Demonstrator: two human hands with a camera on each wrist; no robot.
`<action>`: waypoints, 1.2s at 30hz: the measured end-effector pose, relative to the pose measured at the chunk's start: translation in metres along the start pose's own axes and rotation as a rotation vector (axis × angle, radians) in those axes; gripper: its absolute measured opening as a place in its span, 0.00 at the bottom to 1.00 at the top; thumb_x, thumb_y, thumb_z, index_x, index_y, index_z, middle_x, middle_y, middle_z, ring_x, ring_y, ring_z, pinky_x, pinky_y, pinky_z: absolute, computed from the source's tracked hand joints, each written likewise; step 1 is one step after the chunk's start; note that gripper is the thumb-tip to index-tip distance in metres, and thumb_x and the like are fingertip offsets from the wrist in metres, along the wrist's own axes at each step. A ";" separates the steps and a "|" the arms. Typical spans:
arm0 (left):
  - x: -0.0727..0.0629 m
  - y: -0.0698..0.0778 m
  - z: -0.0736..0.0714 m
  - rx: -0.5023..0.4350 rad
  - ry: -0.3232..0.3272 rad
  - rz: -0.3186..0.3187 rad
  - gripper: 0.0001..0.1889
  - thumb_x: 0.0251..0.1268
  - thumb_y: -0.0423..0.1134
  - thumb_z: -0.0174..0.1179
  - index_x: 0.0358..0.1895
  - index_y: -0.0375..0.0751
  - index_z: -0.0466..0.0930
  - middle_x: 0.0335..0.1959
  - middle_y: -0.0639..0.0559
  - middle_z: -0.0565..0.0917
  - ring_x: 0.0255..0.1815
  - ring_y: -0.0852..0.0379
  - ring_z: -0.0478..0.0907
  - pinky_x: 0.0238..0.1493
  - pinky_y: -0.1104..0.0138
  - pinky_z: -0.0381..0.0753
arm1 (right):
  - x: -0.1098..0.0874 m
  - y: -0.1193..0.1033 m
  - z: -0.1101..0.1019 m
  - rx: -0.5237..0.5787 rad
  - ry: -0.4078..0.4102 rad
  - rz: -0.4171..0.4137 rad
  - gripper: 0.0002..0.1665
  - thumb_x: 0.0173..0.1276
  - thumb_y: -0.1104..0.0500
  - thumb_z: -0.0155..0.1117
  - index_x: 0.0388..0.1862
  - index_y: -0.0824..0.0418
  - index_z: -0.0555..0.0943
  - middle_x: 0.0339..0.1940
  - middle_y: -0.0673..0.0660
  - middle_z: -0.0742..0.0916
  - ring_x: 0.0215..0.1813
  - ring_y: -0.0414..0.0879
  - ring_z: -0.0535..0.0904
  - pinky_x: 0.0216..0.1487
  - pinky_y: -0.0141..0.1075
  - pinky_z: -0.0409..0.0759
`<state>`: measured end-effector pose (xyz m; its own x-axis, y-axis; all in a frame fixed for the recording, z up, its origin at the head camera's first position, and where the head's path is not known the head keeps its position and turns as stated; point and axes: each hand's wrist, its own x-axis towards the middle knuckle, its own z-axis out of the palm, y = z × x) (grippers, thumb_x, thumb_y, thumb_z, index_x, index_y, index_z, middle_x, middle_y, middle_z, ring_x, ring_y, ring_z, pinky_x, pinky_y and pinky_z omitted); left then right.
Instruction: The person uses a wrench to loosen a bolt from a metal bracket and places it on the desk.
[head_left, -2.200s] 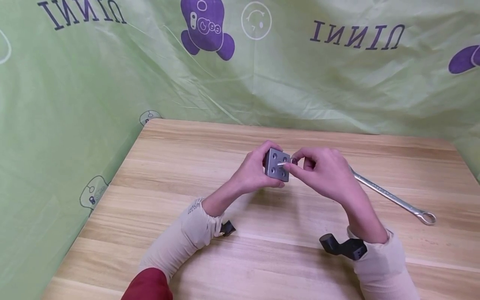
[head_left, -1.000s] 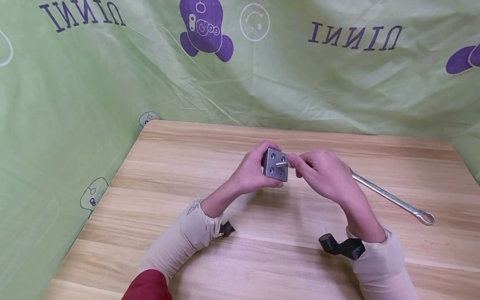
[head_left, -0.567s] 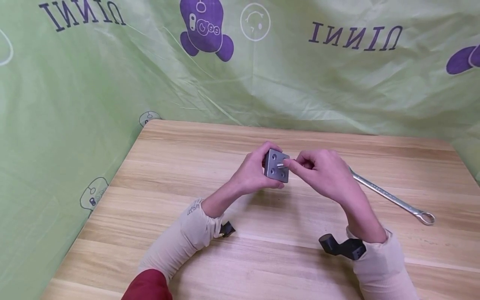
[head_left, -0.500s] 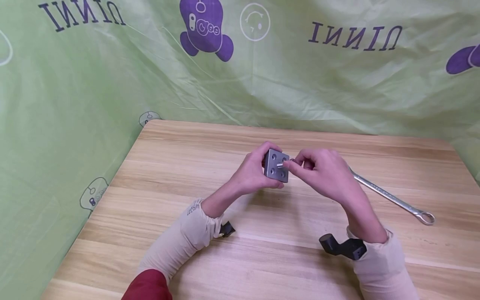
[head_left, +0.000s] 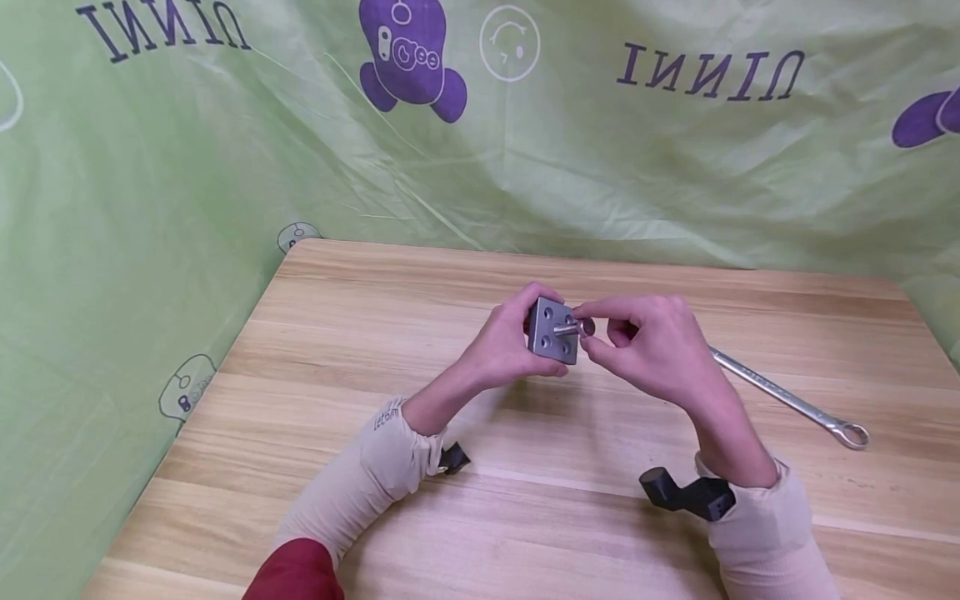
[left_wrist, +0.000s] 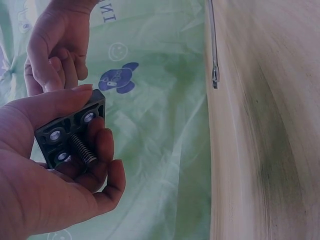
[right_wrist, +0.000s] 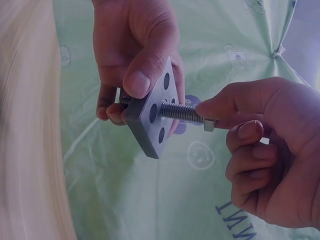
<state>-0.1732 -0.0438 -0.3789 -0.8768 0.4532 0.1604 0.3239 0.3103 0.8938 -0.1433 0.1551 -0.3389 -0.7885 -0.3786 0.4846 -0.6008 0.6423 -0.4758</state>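
Note:
My left hand [head_left: 501, 342] grips a grey square plate [head_left: 553, 348] by its edges, raised over the table. Round holes sit near the plate's corners, and a threaded bolt [head_left: 567, 329] passes through its middle. In the right wrist view, much of the bolt's thread [right_wrist: 182, 112] shows on the near side, ending in a hexagonal head [right_wrist: 209, 125]. My right hand [head_left: 652, 346] pinches the bolt at its head with thumb and forefinger, other fingers curled in. The left wrist view shows the bolt's far end [left_wrist: 84, 150] protruding from the plate's other face, beside bright round spots.
A long metal wrench [head_left: 787, 396] lies on the wooden table [head_left: 525, 517] to the right, its far end hidden behind my right hand. Black devices [head_left: 686, 493] are strapped at both wrists. A green printed sheet [head_left: 480, 183] hangs behind and to the left.
My right thumb and forefinger moved back and forth over the bolt; they have spread apart around its head, which now shows between them. The left hand and plate have stayed nearly still.

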 end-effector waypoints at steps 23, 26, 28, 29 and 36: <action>0.000 0.000 0.000 0.008 0.005 -0.003 0.38 0.36 0.26 0.78 0.57 0.38 0.71 0.43 0.41 0.83 0.39 0.56 0.79 0.42 0.72 0.77 | 0.007 -0.002 -0.006 -0.078 -0.259 0.327 0.28 0.74 0.36 0.54 0.22 0.54 0.80 0.15 0.49 0.70 0.21 0.44 0.65 0.24 0.36 0.63; 0.000 0.001 0.000 0.010 0.003 0.000 0.38 0.36 0.26 0.78 0.57 0.38 0.71 0.43 0.41 0.83 0.39 0.55 0.79 0.42 0.72 0.77 | 0.007 -0.002 -0.004 -0.080 -0.285 0.328 0.31 0.74 0.35 0.53 0.18 0.54 0.77 0.14 0.48 0.69 0.21 0.44 0.65 0.24 0.35 0.61; 0.000 0.001 0.000 0.012 0.001 0.003 0.38 0.37 0.26 0.78 0.57 0.38 0.71 0.44 0.41 0.83 0.39 0.55 0.79 0.42 0.72 0.77 | 0.007 -0.002 -0.004 -0.082 -0.282 0.319 0.31 0.74 0.36 0.54 0.18 0.54 0.76 0.13 0.47 0.68 0.21 0.44 0.64 0.24 0.35 0.61; 0.000 0.001 0.000 0.013 0.001 0.004 0.38 0.37 0.26 0.78 0.57 0.38 0.71 0.44 0.41 0.83 0.39 0.55 0.79 0.42 0.72 0.77 | 0.007 -0.002 -0.004 -0.077 -0.277 0.315 0.30 0.74 0.36 0.55 0.18 0.54 0.76 0.13 0.47 0.68 0.21 0.43 0.64 0.24 0.35 0.60; 0.000 0.001 -0.001 0.011 0.001 0.007 0.38 0.37 0.26 0.78 0.58 0.38 0.71 0.46 0.40 0.84 0.40 0.55 0.79 0.42 0.72 0.77 | 0.005 -0.004 -0.005 -0.056 -0.186 0.269 0.17 0.66 0.43 0.67 0.28 0.53 0.85 0.15 0.48 0.74 0.21 0.41 0.66 0.24 0.33 0.63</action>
<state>-0.1734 -0.0441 -0.3776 -0.8751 0.4541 0.1671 0.3337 0.3164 0.8880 -0.1443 0.1541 -0.3315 -0.9313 -0.3028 0.2023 -0.3641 0.7694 -0.5248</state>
